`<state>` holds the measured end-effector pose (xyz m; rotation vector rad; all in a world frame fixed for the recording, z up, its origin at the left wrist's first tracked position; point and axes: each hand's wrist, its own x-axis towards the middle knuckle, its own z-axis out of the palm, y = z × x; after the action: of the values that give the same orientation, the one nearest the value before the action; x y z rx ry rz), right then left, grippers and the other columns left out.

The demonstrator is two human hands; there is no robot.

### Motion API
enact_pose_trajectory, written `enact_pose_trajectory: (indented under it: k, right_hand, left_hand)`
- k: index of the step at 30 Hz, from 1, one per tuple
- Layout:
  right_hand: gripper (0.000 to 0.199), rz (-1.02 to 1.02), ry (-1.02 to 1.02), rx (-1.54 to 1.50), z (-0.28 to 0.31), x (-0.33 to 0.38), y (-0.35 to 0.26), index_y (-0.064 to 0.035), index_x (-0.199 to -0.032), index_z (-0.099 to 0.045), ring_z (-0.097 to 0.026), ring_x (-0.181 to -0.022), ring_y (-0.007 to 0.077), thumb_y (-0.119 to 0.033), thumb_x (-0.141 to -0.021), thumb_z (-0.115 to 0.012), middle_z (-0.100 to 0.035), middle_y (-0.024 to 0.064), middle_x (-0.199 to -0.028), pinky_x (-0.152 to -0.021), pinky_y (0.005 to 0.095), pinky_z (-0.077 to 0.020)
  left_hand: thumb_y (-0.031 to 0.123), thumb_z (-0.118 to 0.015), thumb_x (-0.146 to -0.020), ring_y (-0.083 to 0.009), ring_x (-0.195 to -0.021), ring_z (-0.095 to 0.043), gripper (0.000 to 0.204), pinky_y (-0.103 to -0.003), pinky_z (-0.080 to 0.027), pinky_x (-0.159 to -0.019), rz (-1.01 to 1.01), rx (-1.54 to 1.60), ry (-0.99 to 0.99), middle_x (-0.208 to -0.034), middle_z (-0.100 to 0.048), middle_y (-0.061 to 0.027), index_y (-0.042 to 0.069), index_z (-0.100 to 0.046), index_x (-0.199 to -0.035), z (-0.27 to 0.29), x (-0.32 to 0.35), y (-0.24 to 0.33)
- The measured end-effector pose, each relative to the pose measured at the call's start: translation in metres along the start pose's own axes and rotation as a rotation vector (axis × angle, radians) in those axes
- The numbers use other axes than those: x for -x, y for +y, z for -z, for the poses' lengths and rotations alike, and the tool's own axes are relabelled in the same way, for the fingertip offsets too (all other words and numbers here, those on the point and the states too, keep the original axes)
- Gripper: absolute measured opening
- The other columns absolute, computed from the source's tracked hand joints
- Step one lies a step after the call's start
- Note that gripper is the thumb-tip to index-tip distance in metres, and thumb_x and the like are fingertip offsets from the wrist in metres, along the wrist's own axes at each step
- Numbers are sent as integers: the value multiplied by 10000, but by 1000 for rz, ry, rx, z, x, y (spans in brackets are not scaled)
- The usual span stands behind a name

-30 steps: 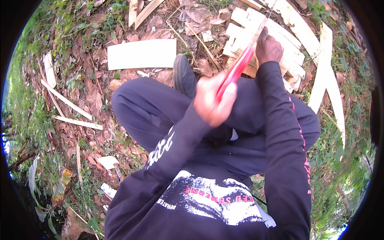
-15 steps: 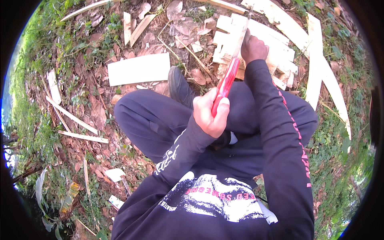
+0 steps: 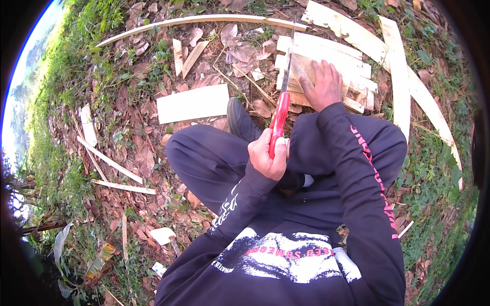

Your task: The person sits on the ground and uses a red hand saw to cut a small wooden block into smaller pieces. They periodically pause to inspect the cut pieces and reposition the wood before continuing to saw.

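My left hand (image 3: 268, 155) is closed around the red handle of a long-bladed tool (image 3: 278, 122). Its narrow blade is seen almost edge-on, pointing away from me, so whether it is a knife or a saw cannot be told. The blade passes along the left side of a stack of pale wooden pieces (image 3: 347, 53). Palm down, my right hand (image 3: 324, 85) rests on the near part of that stack with its fingers stretched out. Under its thumb and fingertips lies a browner wooden piece (image 3: 300, 67).
Long pale planks (image 3: 395, 76) cross to the right of the stack. A curved strip (image 3: 204, 19) lies at the far side. A white rectangular board (image 3: 193, 103) rests left of my shoe (image 3: 242, 120). Thin wood strips (image 3: 112, 160) lie among leaves at the left.
My right hand has come nearer and gone from a closed shape to lying flat on the wood. The tool has swung slightly left and stands more upright in the picture. The view has shifted.
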<state>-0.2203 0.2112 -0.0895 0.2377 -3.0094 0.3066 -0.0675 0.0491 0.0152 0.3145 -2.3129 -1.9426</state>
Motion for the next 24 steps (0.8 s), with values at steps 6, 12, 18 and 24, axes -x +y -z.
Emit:
enact_pose_trajectory:
  k: [6,12,18,24]
  right_hand:
    - [497,-425,-138,-126,-2,-48,-30,-78,-1137,-674,-500,-1168,347,-462,-974,-405,-627,156,-1156,-1113,605,-194]
    - [482,-451,-25,-2,-31,-49,-36,-78,-1085,-691,-520,-1155,353,-401,-1006,-343,-637,140,-1131,-1090,665,-177]
    - [519,-453,-176,22,-21,-68,-36,-83,-1077,-700,-562,-1116,342,-419,-1005,-312,-671,128,-1141,-1056,633,-235]
    - [574,-445,-282,-32,-16,-73,-35,-79,-1090,-704,-574,-1130,334,-452,-1005,-278,-692,119,-1138,-1014,559,-282]
  left_hand:
    - [124,-536,-900,-93,-507,-442,187,-273,-360,-500,-57,-52,-46,-580,-464,-28,-20,-507,-784,-13,-7,-6]
    - [156,-506,-916,-50,-498,-379,229,-223,-300,-467,-8,164,-33,-583,-447,8,3,-482,-747,0,7,-23]
    - [191,-522,-936,-27,-487,-330,248,-203,-262,-450,60,294,-13,-617,-415,22,-3,-486,-786,8,-9,-40]
    - [191,-519,-936,-25,-490,-327,243,-202,-239,-452,67,299,-8,-601,-415,29,2,-497,-785,6,-18,-32]
